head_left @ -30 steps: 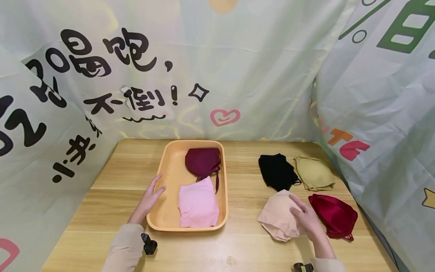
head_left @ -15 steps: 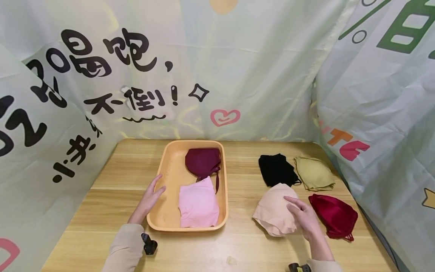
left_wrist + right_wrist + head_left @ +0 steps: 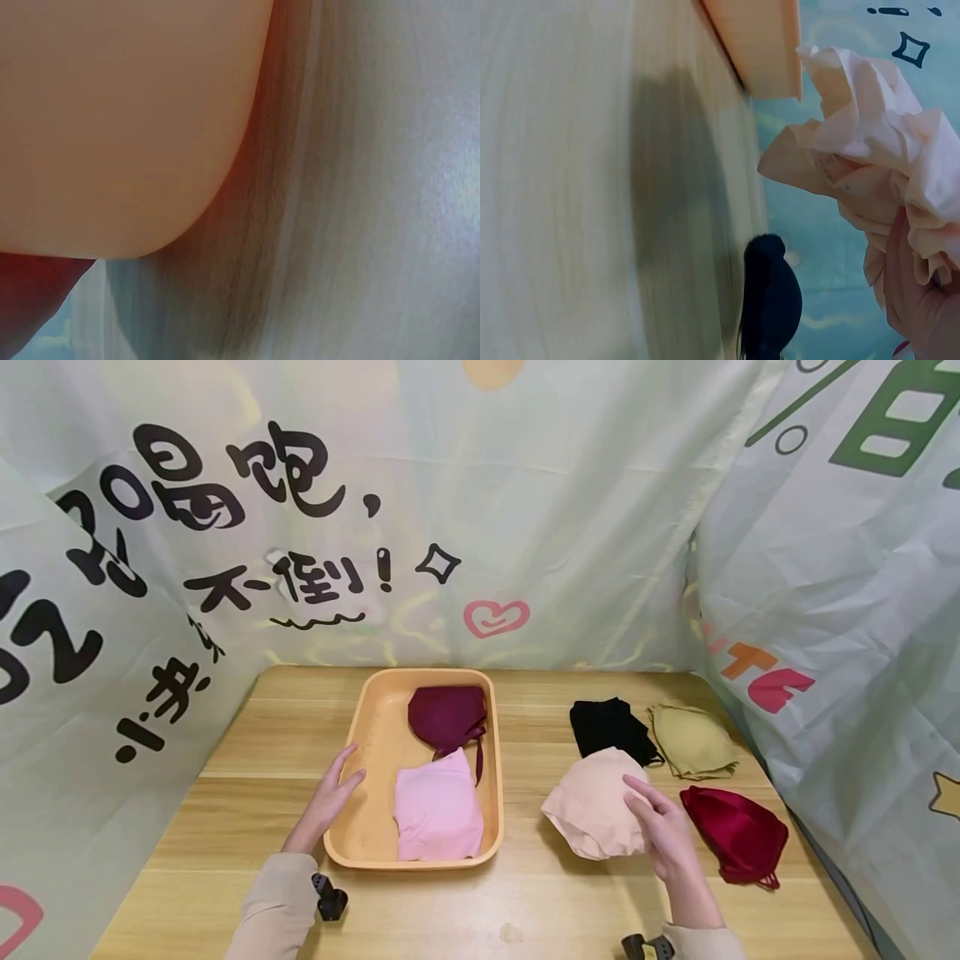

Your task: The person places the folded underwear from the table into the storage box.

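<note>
Peach garment (image 3: pixel 596 806) is in the right hand (image 3: pixel 667 831), pinched between thumb and fingers at its right side. It is held up off the table (image 3: pixel 540 893), between the tray (image 3: pixel 375 735) and the table's right edge; the right wrist view shows it crumpled, a shadow on the wood. In the head view it hides the near corner of the black garment (image 3: pixel 609 727).

Olive garment (image 3: pixel 693 742) lies just beside the black one, towards the table's far right corner, and red garment (image 3: pixel 737 837) lies nearer, by the right edge.

The tray stands left of the table's middle, close to the far edge. The left hand (image 3: pixel 326 797) rests at its left rim, fingers loosely spread, with no garment. Maroon garment (image 3: pixel 447 717) lies in the tray's far right corner, pink garment (image 3: pixel 438 810) in the near right one.
</note>
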Tool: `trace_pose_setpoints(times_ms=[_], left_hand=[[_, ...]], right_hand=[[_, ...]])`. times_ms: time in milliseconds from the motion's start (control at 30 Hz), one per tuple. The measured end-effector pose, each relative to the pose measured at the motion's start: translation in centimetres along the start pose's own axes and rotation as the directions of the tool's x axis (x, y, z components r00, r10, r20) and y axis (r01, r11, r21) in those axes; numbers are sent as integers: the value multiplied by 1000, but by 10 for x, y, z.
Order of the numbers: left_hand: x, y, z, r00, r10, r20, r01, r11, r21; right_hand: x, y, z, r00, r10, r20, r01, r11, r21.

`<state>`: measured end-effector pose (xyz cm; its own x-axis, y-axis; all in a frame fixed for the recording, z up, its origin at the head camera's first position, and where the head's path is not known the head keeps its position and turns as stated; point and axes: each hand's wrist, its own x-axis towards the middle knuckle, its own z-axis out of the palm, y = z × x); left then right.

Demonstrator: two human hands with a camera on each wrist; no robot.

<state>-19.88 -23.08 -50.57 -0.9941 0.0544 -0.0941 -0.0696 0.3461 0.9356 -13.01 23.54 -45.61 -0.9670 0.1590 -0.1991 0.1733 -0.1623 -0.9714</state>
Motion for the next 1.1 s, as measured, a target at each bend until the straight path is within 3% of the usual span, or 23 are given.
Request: trace_pose_setpoints(times_ms=[167, 267, 367, 567, 667, 867, 1100], left_hand=[[-1, -4, 1, 999, 44, -17, -44, 999, 11], [-3, -8, 3, 993, 113, -38, -113, 994, 15], [-4, -10, 4, 989, 145, -41, -145, 989, 8], [0, -8, 3, 997, 72, -27, -71, 997, 23], [-3, 2, 2, 999, 45, -17, -45, 999, 13], [-17, 28, 3, 999, 38, -18, -37, 999, 13], [-20, 32, 4, 999, 47, -13, -47, 999, 13]], right_hand=[[0, 1, 8, 998, 8, 62, -20, 981, 191], [-1, 1, 13, 996, -7, 93, -18, 964, 266], [-1, 0, 17, 992, -24, 124, -17, 950, 313], [-2, -4, 30, 990, -36, 139, -12, 944, 330], [-2, -7, 37, 990, -40, 138, -8, 943, 332], [0, -10, 51, 989, -46, 137, 1, 950, 312], [2, -12, 68, 992, -16, 127, -22, 957, 290]])
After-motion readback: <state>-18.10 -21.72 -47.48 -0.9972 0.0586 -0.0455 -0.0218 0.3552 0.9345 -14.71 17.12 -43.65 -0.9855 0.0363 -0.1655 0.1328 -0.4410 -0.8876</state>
